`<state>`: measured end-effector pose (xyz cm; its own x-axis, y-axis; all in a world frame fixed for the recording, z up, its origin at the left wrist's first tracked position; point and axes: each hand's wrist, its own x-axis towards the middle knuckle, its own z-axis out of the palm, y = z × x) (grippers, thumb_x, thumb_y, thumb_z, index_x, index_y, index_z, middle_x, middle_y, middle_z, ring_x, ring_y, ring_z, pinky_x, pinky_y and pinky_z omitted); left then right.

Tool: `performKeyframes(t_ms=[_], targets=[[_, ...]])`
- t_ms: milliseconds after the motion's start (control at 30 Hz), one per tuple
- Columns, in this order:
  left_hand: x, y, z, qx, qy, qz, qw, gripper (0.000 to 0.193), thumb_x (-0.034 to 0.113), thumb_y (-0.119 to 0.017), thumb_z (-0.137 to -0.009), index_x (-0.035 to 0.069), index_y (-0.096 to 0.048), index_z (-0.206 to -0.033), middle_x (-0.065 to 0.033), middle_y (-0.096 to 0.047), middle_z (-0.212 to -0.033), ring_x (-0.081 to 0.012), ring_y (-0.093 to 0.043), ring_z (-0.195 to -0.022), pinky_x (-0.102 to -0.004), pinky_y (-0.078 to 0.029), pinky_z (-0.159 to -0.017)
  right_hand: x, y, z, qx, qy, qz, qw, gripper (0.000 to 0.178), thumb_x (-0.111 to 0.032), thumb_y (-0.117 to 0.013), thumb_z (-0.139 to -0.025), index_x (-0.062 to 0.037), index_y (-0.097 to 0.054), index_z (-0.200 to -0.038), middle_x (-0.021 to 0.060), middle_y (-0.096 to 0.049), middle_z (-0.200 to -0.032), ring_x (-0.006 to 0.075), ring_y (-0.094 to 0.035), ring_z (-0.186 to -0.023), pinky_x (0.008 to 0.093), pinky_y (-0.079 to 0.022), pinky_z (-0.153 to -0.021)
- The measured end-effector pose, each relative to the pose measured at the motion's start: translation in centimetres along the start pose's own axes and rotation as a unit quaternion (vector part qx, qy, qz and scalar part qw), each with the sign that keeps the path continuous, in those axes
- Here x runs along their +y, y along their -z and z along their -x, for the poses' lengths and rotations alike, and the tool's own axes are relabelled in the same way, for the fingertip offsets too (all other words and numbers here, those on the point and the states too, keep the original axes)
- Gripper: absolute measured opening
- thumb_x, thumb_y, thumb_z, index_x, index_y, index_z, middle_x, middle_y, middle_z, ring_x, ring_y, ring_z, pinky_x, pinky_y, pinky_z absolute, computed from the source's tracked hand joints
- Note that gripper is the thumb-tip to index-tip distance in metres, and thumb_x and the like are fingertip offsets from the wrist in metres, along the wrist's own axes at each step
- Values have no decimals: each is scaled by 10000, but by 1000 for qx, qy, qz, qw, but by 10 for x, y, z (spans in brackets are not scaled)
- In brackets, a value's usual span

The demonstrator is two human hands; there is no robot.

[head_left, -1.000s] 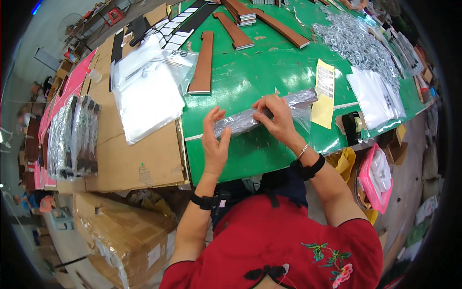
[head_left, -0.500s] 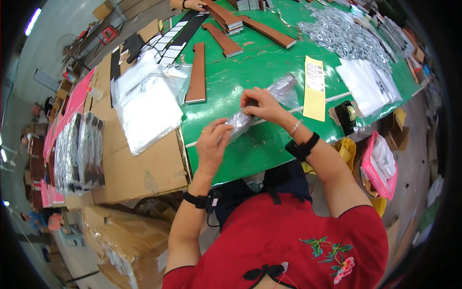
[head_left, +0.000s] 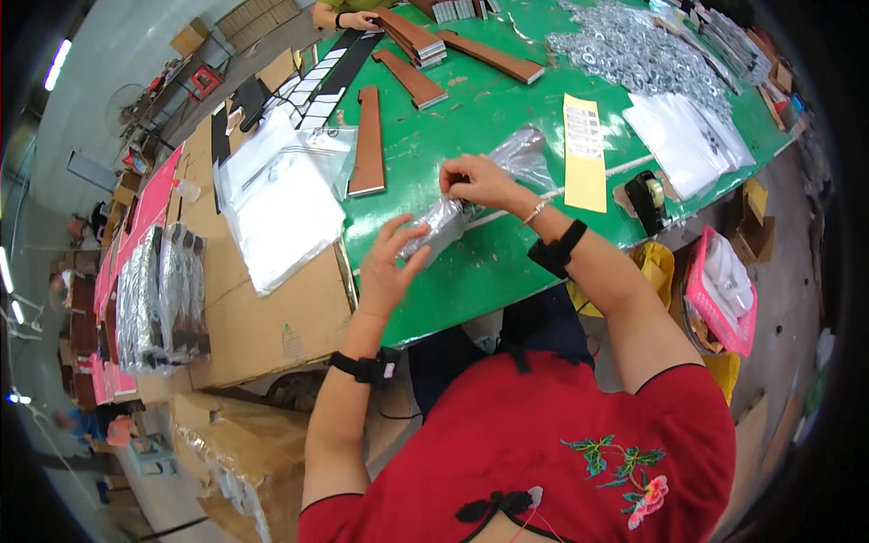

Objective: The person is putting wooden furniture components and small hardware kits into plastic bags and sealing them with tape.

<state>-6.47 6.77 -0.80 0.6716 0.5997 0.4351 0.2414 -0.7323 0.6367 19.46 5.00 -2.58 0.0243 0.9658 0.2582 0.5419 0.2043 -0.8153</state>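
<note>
A clear plastic bag point(head_left: 440, 223) wraps a long bundle lying slantwise on the green table; what is inside is hard to make out. At its middle my right hand point(head_left: 484, 185) is closed in a pinch on the plastic, with something dark under the fingertips. The loose end of the bag point(head_left: 523, 156) spreads out beyond that hand, up and to the right. My left hand point(head_left: 387, 271) is by the bundle's near-left end, its fingers spread, the fingertips at the plastic.
Brown notched strips point(head_left: 368, 145) lie farther back, near a co-worker's hand point(head_left: 358, 20). Flat clear bags point(head_left: 290, 204) are at left, wrapped bundles point(head_left: 163, 299) beyond them. At right are a yellow sheet point(head_left: 585, 154), a tape dispenser point(head_left: 648, 201), white bags point(head_left: 685, 145) and a heap of metal rings point(head_left: 634, 59).
My left hand has opened its fingers and drawn slightly left along the bundle. My right hand has shifted a little left and up, still pinching the plastic.
</note>
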Motion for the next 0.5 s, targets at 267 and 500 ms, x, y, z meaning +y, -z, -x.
performKeyframes(t_ms=[267,500], targets=[[-14,-3,-13,-27,13,55,998,263,130,-694,-855,107,-716,-1116,-85,-658,-1019,-211,-641,-892,-275,-485,-728,5,13,6,35,35,-77,996,198,-170,-649,-794,-83,-692,-967,46,-711,-924,158,-656,-860,316,-505,-789],[-9,-5,1,-5,9,17,1000,248,66,-688,-844,43,-702,-1091,-102,-632,-961,-239,-614,-931,-313,-474,-783,-40,49,149,323,-25,-64,944,180,-113,-677,-856,-36,-670,-1019,41,-682,-933,130,-634,-823,273,-498,-729]])
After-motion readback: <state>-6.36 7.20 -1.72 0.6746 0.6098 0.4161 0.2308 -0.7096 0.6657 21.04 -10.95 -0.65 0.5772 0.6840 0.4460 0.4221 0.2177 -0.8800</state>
